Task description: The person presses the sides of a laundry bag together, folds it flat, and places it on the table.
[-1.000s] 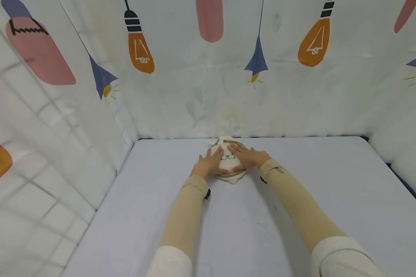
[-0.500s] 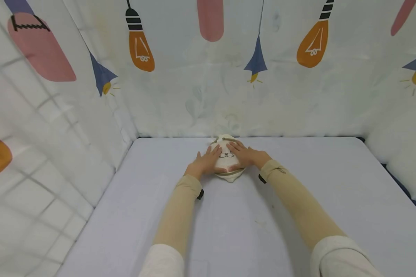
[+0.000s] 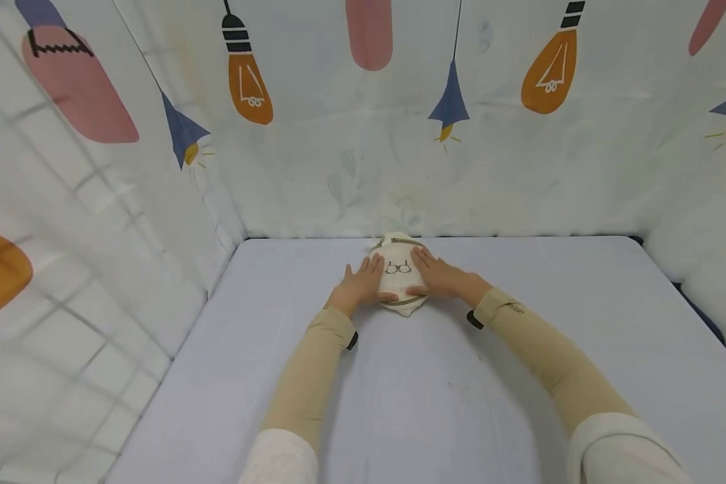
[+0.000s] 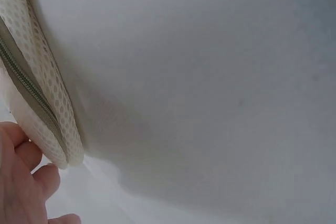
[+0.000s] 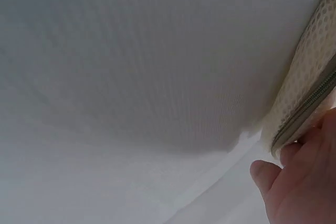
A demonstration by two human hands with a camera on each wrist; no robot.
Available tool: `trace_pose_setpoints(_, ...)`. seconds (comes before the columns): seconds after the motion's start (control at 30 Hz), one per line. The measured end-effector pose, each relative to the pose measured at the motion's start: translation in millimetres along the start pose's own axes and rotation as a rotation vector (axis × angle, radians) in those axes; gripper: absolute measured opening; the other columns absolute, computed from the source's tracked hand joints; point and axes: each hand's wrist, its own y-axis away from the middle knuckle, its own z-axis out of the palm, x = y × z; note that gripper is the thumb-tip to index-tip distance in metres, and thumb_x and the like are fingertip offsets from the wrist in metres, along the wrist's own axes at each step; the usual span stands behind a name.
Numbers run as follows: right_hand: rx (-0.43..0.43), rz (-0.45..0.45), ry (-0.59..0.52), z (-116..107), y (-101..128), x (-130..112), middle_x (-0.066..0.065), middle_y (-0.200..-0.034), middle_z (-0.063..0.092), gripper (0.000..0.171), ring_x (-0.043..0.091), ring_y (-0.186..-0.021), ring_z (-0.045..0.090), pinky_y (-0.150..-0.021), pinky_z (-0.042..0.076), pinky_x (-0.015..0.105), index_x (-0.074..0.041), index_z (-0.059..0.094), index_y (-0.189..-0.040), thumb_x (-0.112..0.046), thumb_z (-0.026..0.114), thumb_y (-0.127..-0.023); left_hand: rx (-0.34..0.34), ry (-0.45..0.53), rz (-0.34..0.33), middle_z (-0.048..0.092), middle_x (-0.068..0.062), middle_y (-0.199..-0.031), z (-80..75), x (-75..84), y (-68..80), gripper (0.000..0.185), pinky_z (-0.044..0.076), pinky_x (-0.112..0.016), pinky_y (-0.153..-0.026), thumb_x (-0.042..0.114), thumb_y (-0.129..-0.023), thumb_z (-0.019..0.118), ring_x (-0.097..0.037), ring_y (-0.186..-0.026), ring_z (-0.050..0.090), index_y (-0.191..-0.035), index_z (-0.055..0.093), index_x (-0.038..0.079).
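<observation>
- Pale lavender tabletop [image 3: 435,376], walled by curtains [image 3: 339,134] printed with lightbulbs.
- Both hands, left [image 3: 358,286] and right [image 3: 438,277], lie spread flat on a cream pouch [image 3: 398,272], seemingly mesh.

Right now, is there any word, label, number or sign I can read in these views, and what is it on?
No readable words or numbers anywhere.
Cream pouch: only a small drawn pair of glasses, no lettering.
Right sleeve: a small dark mark near the cuff, too small and blurred to read.
Curtain walls: printed light bulbs and shapes only, no text.
Wrist views: mesh fabric and a zip, no label.
</observation>
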Motion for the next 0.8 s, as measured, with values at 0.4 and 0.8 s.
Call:
trace_pose_setpoints(0.4,-0.071,0.054,0.001,1,4,-5,0.026,-0.166,-0.014,0.099,0.038,-0.154,-0.012,-0.124,0.009,0.057,0.008,-0.010,-0.159,-0.055,0.046,-0.106,-0.016,0.007,-0.040,-0.002,-0.013,-0.171,0.8,6.3,3.2,0.104,0.009,-0.064,-0.122,0.063,-0.098,0.055,-0.032,-0.156,0.002,-0.164,0.001,0.002)
trace_pose_setpoints(0.8,-0.040,0.061,-0.023,-3,1,-8,0.028,-0.166,-0.012,0.099,0.041,-0.153,-0.010,-0.124,0.009,0.055,0.010,-0.008,-0.158,-0.049,0.051,-0.106,-0.007,0.055,-0.047,-0.002,-0.012,-0.171,0.8,3.8,5.1,0.104,0.009,-0.064,-0.121,0.062,-0.098,0.056,-0.033,-0.156,0.002,-0.164,0.001,0.003)
